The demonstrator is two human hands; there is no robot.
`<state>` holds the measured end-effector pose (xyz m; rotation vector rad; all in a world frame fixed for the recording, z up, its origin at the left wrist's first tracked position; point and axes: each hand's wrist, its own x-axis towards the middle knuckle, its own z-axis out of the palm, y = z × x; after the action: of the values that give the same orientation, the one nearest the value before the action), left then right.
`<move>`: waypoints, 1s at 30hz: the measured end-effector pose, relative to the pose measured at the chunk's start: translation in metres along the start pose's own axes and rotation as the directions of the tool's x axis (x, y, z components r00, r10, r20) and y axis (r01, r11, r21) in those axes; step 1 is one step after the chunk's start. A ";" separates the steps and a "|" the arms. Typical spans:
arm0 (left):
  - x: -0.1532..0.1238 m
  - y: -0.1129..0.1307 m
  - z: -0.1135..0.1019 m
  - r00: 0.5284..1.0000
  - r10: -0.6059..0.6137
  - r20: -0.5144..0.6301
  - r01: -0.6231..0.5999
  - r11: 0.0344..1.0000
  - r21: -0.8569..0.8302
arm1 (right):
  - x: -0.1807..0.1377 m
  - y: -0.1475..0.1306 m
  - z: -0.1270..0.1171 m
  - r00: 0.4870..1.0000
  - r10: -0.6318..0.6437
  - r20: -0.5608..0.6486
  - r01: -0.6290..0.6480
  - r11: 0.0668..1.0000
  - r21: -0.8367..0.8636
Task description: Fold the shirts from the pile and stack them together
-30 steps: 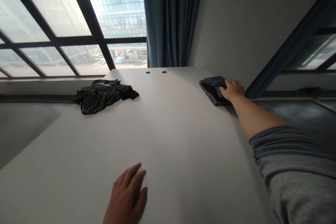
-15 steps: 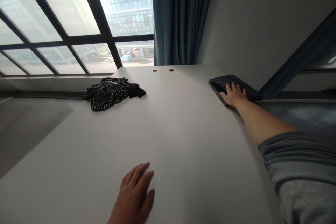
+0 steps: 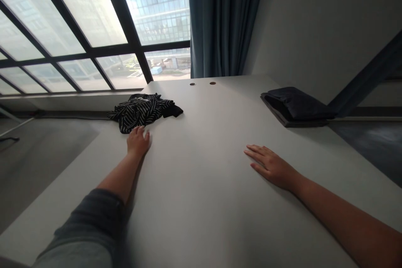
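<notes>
A crumpled black garment with white stripes (image 3: 140, 111) lies at the far left of the white table (image 3: 194, 184). My left hand (image 3: 138, 140) reaches to its near edge; the fingertips meet the cloth or stop just short of it, and I cannot tell whether they grip any. Over the right half of the table, my right hand (image 3: 271, 165) is open with its fingers stretched out and nothing in it. Beyond that hand, by the right edge, rests a folded dark cloth item (image 3: 298, 104), its layers stacked flat.
Two round holes (image 3: 202, 83) sit near the table's far end. A blue curtain (image 3: 224, 21) hangs behind it, beside a large black-framed window (image 3: 91, 50). A grey wall (image 3: 317, 25) rises on the right.
My right hand has left the folded dark cloth and drawn back toward me over the table. My left hand has stretched forward to the striped garment. The view has shifted slightly.
</notes>
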<state>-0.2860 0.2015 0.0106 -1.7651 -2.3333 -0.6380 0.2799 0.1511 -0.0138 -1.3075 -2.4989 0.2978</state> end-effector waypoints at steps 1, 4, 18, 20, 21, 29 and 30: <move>0.018 -0.006 0.005 0.999 -0.045 -0.024 0.045 0.999 -0.001 | 0.003 0.000 -0.001 1.000 0.005 -0.008 -0.005 1.000 0.004; 0.055 -0.019 0.012 0.987 -0.153 -0.042 0.153 0.988 -0.006 | 0.008 0.002 -0.002 0.999 0.012 -0.033 -0.011 1.000 0.014; 0.062 -0.041 0.001 0.864 -0.460 -0.204 0.405 0.876 -0.262 | 0.009 0.004 0.001 0.991 -0.007 -0.133 0.004 1.000 -0.021; 0.049 -0.031 0.000 0.883 -0.405 -0.235 0.336 0.898 -0.285 | 0.009 0.005 0.002 0.990 -0.011 -0.142 0.009 1.000 -0.017; 0.041 -0.023 0.000 0.904 -0.364 -0.225 0.292 0.909 -0.297 | 0.009 0.005 0.003 0.990 -0.013 -0.144 0.011 1.000 -0.016; -0.069 0.086 -0.005 0.965 0.220 0.142 -0.139 0.890 -0.434 | 0.012 0.007 0.005 0.977 -0.055 -0.208 0.058 0.998 0.010; -0.085 0.098 -0.009 0.936 0.310 0.167 -0.209 0.870 -0.447 | 0.012 0.007 0.004 0.972 -0.063 -0.228 0.068 0.998 0.015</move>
<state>-0.1692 0.1446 0.0114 -2.4178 -2.1422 -0.9966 0.2775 0.1649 -0.0183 -1.1753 -2.3332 0.1515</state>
